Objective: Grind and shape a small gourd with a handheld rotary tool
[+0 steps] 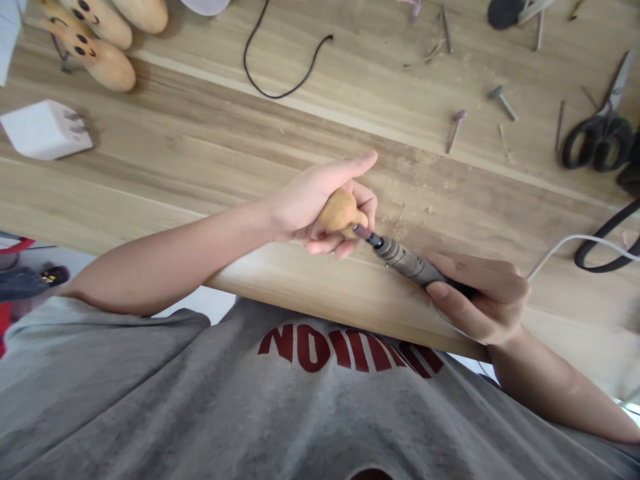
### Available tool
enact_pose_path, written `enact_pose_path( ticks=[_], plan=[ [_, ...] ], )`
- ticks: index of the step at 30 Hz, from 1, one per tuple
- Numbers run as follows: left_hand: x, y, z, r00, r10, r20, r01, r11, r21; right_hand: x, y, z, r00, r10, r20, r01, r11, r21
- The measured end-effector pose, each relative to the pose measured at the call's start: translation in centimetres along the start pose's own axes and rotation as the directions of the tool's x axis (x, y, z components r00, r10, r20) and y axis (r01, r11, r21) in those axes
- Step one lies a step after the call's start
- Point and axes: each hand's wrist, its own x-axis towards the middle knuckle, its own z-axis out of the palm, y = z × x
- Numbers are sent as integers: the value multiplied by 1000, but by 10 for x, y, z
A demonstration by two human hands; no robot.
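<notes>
In my left hand point(320, 200) lies a small tan gourd point(339, 209), its rounded body in the palm and the fingers curled beneath it. The thumb sticks out away from it. My right hand point(483, 293) grips a grey rotary tool point(410, 262) from the right, thumb and fingers around its body. A dark reddish grinding bit point(362, 232) at its tip meets or nearly meets the narrow end of the gourd; contact is hard to tell. A white cord point(565, 243) runs near the right hand.
Several gourds with drawn faces point(103, 57) lie at the upper left, above a white plug adapter point(47, 130). A black cord point(280, 95) curves at the top. Rightward are a purple-tipped bit point(457, 127), a green-tipped bit point(501, 100) and black-handled scissors point(597, 137). Shavings point(420, 173) dot the wooden table point(190, 160).
</notes>
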Motion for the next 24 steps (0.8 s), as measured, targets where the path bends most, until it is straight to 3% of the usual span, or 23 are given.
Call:
enact_pose_path(
  ticks=[24],
  plan=[
    [0,-1,0,1000,10,-13,-10,1000,0,0,-1,0,1000,1,8,-1,1000,24]
  ],
)
